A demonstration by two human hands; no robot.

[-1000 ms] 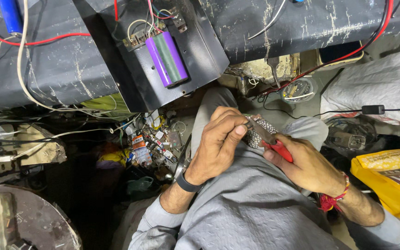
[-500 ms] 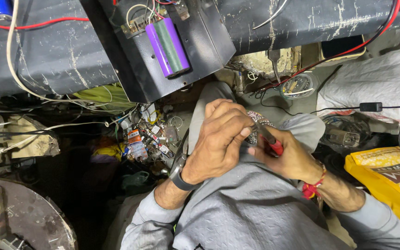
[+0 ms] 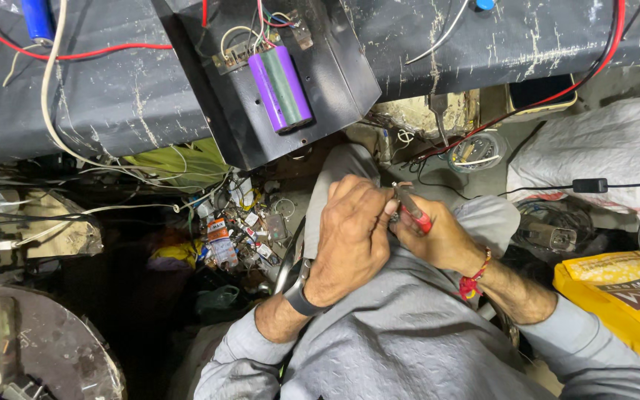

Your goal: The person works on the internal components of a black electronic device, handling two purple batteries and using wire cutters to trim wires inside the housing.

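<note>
Down in the lap, the left hand [image 3: 350,237] curls shut over something hidden; right hand [image 3: 438,241] fingers pinch red-handled pliers [image 3: 412,210], tips touching the left fingers.

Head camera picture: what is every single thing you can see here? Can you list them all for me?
red-handled tool: one, red grip, in the right hand
battery cells: two, purple and green, on the black box
black box: one, top centre
red wire: one, across the dark bench
yellow bag: one, lower right
white sack: one, right
small parts pile: many, mixed colours, floor centre
left hand: one, curled over the work
right hand: one, gripping the tool
</note>
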